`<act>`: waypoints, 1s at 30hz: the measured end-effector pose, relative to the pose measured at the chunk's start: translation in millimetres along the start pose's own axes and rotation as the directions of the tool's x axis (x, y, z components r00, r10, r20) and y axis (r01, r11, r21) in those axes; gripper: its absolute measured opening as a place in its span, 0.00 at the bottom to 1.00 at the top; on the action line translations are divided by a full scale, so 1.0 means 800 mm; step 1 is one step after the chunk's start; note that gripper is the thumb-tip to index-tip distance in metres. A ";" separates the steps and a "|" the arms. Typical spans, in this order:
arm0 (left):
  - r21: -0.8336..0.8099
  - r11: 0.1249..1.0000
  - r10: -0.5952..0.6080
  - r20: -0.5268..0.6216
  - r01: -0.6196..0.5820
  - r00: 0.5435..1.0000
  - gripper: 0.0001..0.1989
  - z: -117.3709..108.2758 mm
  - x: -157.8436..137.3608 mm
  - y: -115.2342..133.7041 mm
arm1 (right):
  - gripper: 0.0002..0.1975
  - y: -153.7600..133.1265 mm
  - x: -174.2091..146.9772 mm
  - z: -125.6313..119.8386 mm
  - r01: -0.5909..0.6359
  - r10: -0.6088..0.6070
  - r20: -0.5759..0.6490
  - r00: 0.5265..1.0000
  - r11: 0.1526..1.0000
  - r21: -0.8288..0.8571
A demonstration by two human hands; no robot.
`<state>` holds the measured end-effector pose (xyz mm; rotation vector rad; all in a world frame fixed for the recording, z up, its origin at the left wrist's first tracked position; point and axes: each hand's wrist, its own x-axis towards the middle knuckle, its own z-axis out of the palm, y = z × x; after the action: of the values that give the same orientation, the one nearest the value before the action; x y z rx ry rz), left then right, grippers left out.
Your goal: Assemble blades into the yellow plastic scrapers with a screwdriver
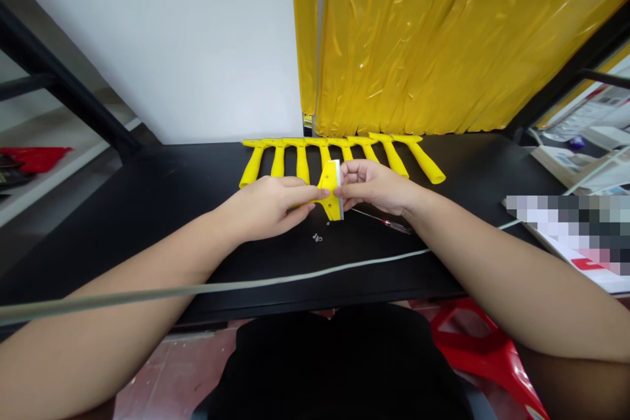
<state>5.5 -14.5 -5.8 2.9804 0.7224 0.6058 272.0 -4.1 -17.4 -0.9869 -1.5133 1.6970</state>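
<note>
A yellow scraper (331, 178) with a pale blade strip along its right edge is held up over the black table. My left hand (275, 205) is closed around its handle, the thumb lying on the head; most of the handle is hidden. With fingers curled, my right hand (369, 185) pinches the blade edge from the right. Below the scraper lie several small metal screws (317, 237). A screwdriver (394, 226) with a clear and red handle rests on the table under my right wrist. Behind my hands stands a row of several yellow scrapers (252, 165).
The black table (147, 230) backs onto a white panel (207, 46) and yellow plastic wrapping (443, 39). A pale cord (275, 281) crosses in front, over my left forearm. Printed papers (566, 236) lie at right. A red stool (492, 348) stands below.
</note>
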 end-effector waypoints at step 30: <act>0.097 0.985 0.161 -0.211 -0.143 0.964 0.16 0.000 0.001 -0.005 | 0.22 -0.031 -0.023 -0.002 0.019 -0.080 -0.162 0.984 0.936 -0.351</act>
<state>4.0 -10.7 -5.8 3.0976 0.5414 0.9476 282.5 -15.7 9.0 -1.2317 -1.7396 1.2918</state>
